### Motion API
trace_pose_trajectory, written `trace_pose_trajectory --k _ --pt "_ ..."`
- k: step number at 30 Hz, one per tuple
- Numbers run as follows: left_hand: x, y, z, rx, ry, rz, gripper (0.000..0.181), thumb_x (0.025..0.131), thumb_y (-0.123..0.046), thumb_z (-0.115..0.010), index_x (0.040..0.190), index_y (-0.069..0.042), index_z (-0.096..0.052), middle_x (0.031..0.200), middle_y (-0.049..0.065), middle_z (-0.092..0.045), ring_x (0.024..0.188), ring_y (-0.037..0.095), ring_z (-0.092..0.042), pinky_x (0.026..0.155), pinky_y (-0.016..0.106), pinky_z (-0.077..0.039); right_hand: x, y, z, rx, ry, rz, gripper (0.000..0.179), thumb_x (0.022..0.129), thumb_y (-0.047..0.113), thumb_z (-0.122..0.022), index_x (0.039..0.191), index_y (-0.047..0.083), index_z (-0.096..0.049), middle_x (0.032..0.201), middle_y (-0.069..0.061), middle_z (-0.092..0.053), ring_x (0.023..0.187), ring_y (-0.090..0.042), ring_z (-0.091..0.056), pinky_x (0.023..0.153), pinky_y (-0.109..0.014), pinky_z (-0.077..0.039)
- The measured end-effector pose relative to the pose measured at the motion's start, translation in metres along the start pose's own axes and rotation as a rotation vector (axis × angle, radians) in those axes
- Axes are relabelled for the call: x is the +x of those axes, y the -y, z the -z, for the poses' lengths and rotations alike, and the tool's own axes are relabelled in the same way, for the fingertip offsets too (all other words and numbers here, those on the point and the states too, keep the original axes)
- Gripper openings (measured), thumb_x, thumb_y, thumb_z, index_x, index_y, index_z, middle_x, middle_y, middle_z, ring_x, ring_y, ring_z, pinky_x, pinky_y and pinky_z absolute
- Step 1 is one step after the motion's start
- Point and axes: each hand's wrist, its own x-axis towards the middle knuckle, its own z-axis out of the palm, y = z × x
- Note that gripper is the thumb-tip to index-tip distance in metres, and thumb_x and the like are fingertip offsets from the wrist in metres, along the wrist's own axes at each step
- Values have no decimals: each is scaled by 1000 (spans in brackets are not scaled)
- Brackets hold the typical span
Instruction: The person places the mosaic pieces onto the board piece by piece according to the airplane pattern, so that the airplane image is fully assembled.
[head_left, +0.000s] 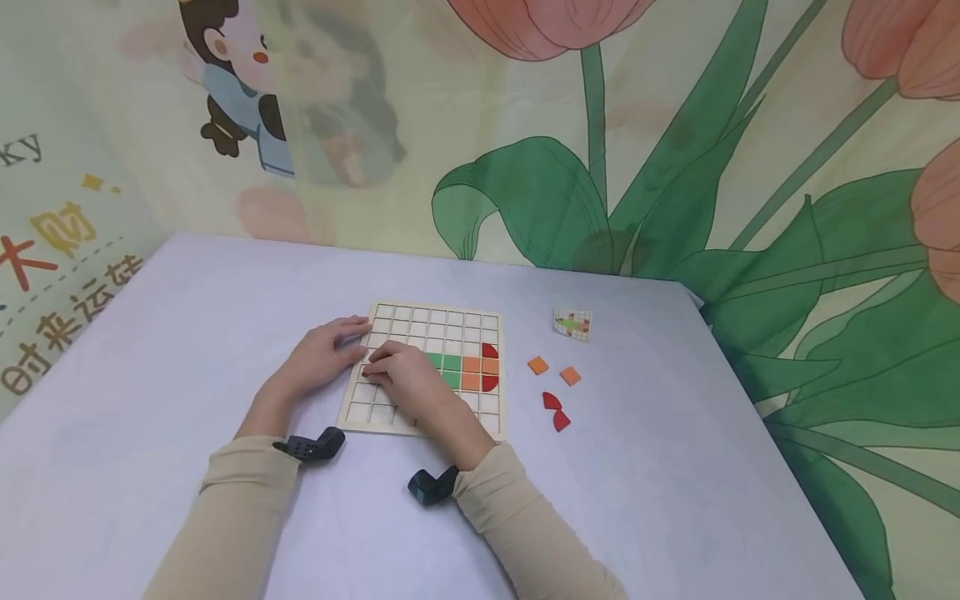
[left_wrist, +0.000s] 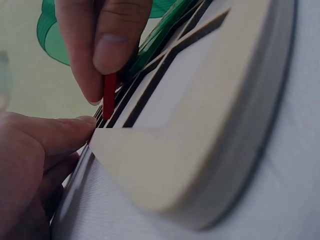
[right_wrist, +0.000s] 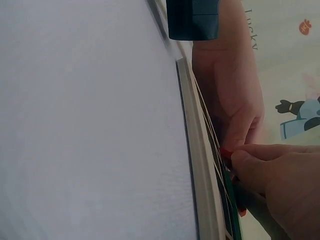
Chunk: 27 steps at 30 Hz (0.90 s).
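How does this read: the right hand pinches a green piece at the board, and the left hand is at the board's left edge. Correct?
Not quite: the right hand pinches a red piece, not a green one, as the left wrist view shows. The left hand is at the left edge of the board, as you say.

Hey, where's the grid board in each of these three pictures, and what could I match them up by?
Head: the grid board lies just below the picture's middle, under both hands.
Left wrist: the grid board looms close up, slanting from the top right to a corner low in the middle.
Right wrist: the grid board shows nearly edge-on, a strip right of centre.
Shared landmark: the right hand, pinching a red piece.
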Motion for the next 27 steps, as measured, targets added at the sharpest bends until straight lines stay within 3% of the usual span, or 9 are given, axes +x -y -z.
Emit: trace_pose_trajectory --k 8,12,27 --pt "0 -1 1 16 -8 14 47 94 -21 -59 138 -7 -50 150 14 -38 142 37 -27 116 56 -21 2 4 0 63 8 -103 39 89 21 -67 127 23 -61 113 6 -66 105 -7 -61 95 -18 -49" --pt "-1 -3 0 16 -1 13 47 93 -18 -58 138 -6 -49 150 15 -38 142 38 -27 116 57 -21 2 4 -1 117 -5 -157 43 86 20 -69 128 25 -60 112 8 -68 104 -7 -59 95 -22 -49" --pt "-1 -1 2 30 17 46 48 94 -18 -57 140 -9 -48 152 13 -36 143 37 -24 117 57 -19 3 3 0 178 1 -169 45 86 19 -70 129 20 -59 105 6 -69 99 -5 -61 91 -19 -50"
